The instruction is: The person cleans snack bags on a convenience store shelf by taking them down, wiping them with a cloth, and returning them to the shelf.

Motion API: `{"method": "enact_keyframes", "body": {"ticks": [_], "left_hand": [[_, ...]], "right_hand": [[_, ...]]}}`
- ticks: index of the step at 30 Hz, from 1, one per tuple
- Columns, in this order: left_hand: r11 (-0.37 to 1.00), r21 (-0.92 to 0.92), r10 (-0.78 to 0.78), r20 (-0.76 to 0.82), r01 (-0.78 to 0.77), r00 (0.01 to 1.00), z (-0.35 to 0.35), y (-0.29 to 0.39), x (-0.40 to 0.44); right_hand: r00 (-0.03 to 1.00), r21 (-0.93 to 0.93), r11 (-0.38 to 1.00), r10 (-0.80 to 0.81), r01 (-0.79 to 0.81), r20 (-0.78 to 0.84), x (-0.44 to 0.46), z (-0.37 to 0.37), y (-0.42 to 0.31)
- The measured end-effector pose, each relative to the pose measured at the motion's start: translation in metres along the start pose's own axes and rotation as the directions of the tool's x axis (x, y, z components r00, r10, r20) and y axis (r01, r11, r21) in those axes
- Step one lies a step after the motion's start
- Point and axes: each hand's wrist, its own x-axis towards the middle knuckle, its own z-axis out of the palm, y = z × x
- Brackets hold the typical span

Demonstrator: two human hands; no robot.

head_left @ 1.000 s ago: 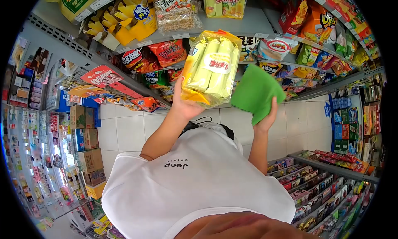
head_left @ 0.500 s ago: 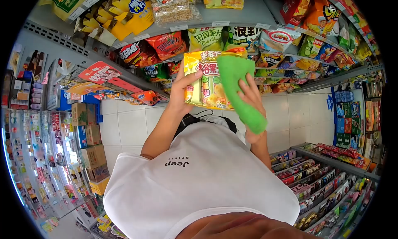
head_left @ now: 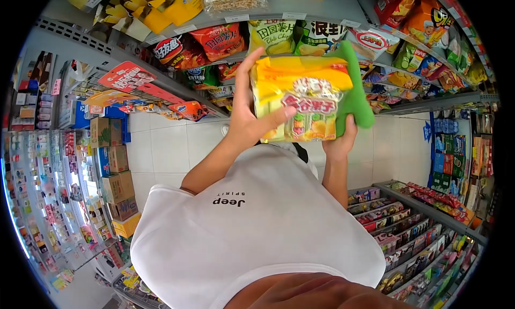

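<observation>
My left hand (head_left: 251, 108) grips a yellow snack bag (head_left: 311, 113) by its left side, thumb across the front and fingers up along the edge. The bag is held up in front of my chest, its printed front towards me. My right hand (head_left: 341, 140) is closed on a green cloth (head_left: 360, 102), which is behind the bag and sticks out past its right edge. Most of the right fingers are hidden behind the bag and cloth, so I cannot tell how firmly they touch the bag.
Just ahead, a shelf (head_left: 284, 14) carries snack bags, with chip bags (head_left: 217, 41) on the tier below. Cardboard boxes (head_left: 118, 188) are stacked at the left on the tiled floor (head_left: 161, 153). A rack of small packets (head_left: 407, 234) stands at the right.
The bag has come closer and turned, its top fold now tipped towards me. The green cloth has moved from the bag's front to behind its right side. My right hand has gone lower.
</observation>
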Motion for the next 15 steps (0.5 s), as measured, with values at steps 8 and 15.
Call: {"method": "enact_keyframes", "body": {"ticks": [8,15], "left_hand": [[0.91,-0.228,-0.373,-0.083,0.347,0.924,-0.008,0.001,0.007],[0.443,-0.761,-0.482,0.244,0.475,0.841,-0.036,-0.025,-0.001]], "right_hand": [[0.998,0.049,0.999,0.022,-0.02,-0.051,-0.008,0.019,0.006],[0.977,0.207,0.977,0.085,-0.043,-0.197,-0.013,0.033,0.006]]}}
